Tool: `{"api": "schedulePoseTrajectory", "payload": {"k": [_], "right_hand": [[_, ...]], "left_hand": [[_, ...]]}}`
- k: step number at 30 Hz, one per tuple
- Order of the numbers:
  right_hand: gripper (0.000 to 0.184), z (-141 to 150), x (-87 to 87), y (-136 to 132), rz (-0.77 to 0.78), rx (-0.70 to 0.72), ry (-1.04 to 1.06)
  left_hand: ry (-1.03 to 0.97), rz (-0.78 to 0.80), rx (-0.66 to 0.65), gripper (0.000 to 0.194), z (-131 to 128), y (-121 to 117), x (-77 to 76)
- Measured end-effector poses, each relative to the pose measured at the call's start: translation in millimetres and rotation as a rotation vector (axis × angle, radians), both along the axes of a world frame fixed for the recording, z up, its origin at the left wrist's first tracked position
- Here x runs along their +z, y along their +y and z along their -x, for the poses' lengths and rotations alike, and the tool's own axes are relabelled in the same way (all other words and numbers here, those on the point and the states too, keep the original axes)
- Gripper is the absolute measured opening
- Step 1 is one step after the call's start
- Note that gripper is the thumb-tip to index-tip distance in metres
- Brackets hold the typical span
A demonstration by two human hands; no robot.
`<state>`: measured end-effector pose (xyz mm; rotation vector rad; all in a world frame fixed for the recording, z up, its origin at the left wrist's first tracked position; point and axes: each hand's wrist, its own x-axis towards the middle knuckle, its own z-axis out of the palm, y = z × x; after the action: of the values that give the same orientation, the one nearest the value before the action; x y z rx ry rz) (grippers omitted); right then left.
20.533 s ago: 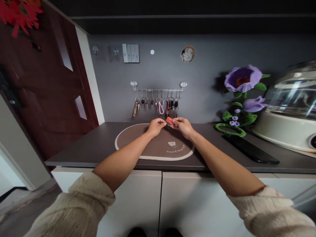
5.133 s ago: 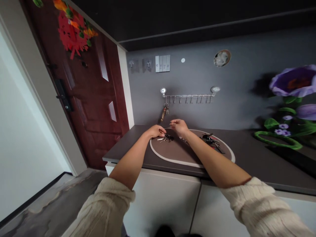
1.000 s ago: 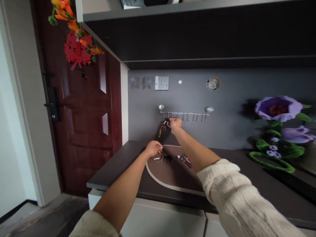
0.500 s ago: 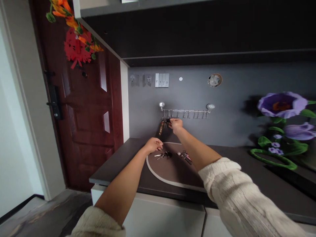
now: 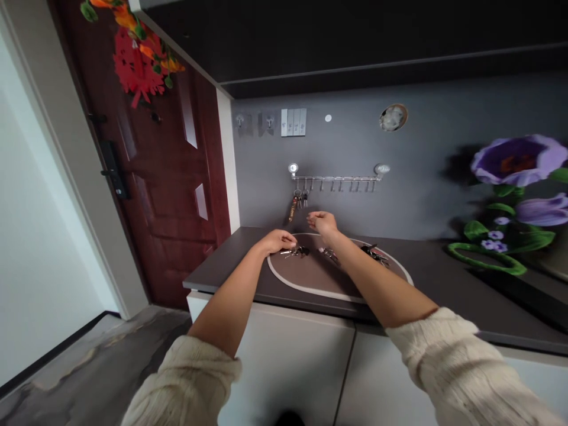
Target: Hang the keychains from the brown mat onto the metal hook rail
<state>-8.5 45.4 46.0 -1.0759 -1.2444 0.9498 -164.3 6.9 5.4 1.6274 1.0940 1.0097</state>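
My right hand is raised over the back of the mat, its loosely bent fingers apart and nothing seen in them. Just up and left of it, a small bunch of keys hangs on the rail's second hook. Beside those hangs another bunch with a brown lettered key fob. My left hand hovers at the mat's left end, fingers loosely bent, next to a bunch of keys lying there. More keys lie mid-mat, partly behind my right forearm. Another heap of keys lies farther right.
A clear hook rail is fixed to the grey wall. The brown oval mat with a pale rim lies on the dark counter. Purple fabric flowers stand at right near a black flat object. A dark cabinet overhangs.
My right hand has let go of the small key bunch, now hanging on the second hook, and drawn down from the rail. My left hand stays by the mat's left end. The view has tipped down.
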Motion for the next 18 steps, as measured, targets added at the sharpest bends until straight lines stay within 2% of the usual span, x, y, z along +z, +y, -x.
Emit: {"api": "schedulePoseTrajectory", "payload": {"k": [4,9,18], "right_hand": [[0.013,-7.2,-20.3,-17.4,-0.087,-0.003,-0.23],[0.012,-16.0,-36.4,-31.2,-0.254,-0.052,-0.565],[0.014,-18.7,-41.3,-31.6,-0.3,0.007,-0.694]], "left_hand": [[0.065,-0.043,-0.005,0.022,-1.9,-1.2,-2.8],[0.212,-0.195,-0.005,0.018,-3.6,-0.7,-5.7],[0.275,-0.273,0.045,0.015,-0.4,3.2,-6.9]]}}
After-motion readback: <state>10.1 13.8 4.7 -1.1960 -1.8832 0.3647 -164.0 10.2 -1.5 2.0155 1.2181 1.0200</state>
